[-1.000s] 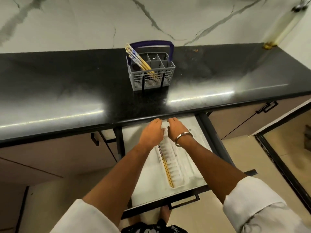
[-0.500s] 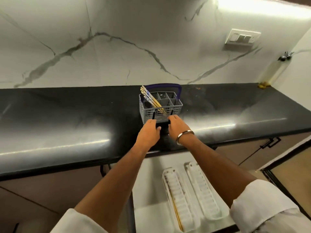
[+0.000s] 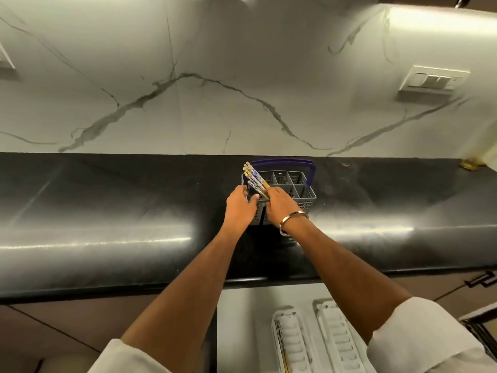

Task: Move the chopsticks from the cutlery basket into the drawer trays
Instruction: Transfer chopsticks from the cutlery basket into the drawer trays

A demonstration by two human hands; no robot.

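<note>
Cutlery basket [image 3: 301,193]: grey plastic, rectangular, lattice walls, square compartments, purple hoop handle [image 3: 282,163]; stands on the desk [image 3: 107,211], a glossy black stone slab, near its middle.

Chopsticks [image 3: 255,179]: slim bundle, yellow shafts with blue-and-white patterned tops, leaning left out of the basket's left compartments.

Left hand [image 3: 238,204]: at the basket's left near corner, fingers loosely spread and touching the bundle; a firm grip cannot be told.

Right hand [image 3: 281,205]: on the basket's near rim beside the bundle, fingers curled towards the shafts; whether they clamp them is hidden. Metal bangle [image 3: 293,220] on the wrist.

Drawer [image 3: 242,319]: open below the desk's near edge, white lining, holding two ribbed white plastic trays [image 3: 341,343]; one yellow stick [image 3: 283,356] lies in the left tray.

Wall [image 3: 215,76]: white veined marble, with a switch plate [image 3: 433,82] far right.
</note>
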